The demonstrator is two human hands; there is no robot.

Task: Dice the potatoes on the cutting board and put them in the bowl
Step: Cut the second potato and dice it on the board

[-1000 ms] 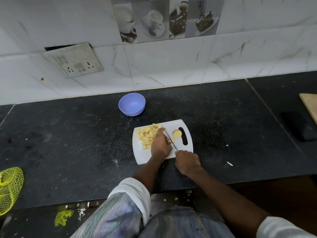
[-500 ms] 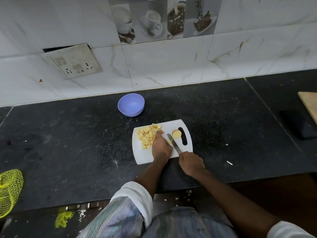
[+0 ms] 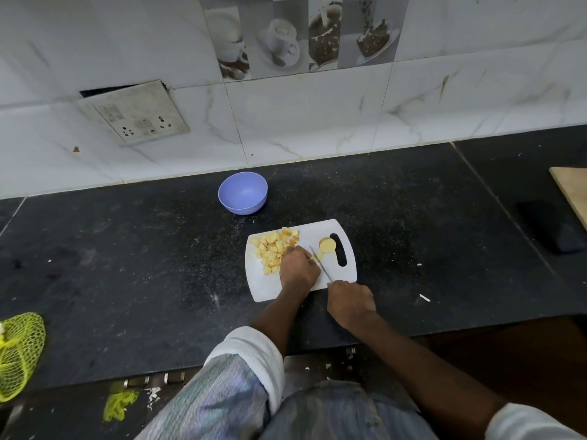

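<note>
Potato dice (image 3: pixel 273 249): a loose pile of yellow cubes on the left half of the white cutting board (image 3: pixel 347 271), touching the knuckles of the left hand (image 3: pixel 298 269).

Left hand: on the board, fingers curled downward over a small potato piece (image 3: pixel 318 256) beside the blade; the grip itself is hidden under the hand.

Right hand (image 3: pixel 351 301): at the board's near right edge, fingers closed round the handle of a knife (image 3: pixel 320 263). The thin blade slants up and left across the board, its tip near the left fingers.

Round potato slice (image 3: pixel 327 244): lying uncut just beside the board's dark handle slot.

Bowl (image 3: pixel 243 193): lilac, beyond the board near the wall, apart from it, no dice inside.

Counter (image 3: pixel 127 265): black speckled stone, scattered with white flecks.

Yellow net bag (image 3: pixel 17 354): at the far left edge.

Wall: white marbled tiles, a tilted socket plate (image 3: pixel 135 112), a decorative strip of cup pictures.

Wooden board corner (image 3: pixel 571 192): far right.
</note>
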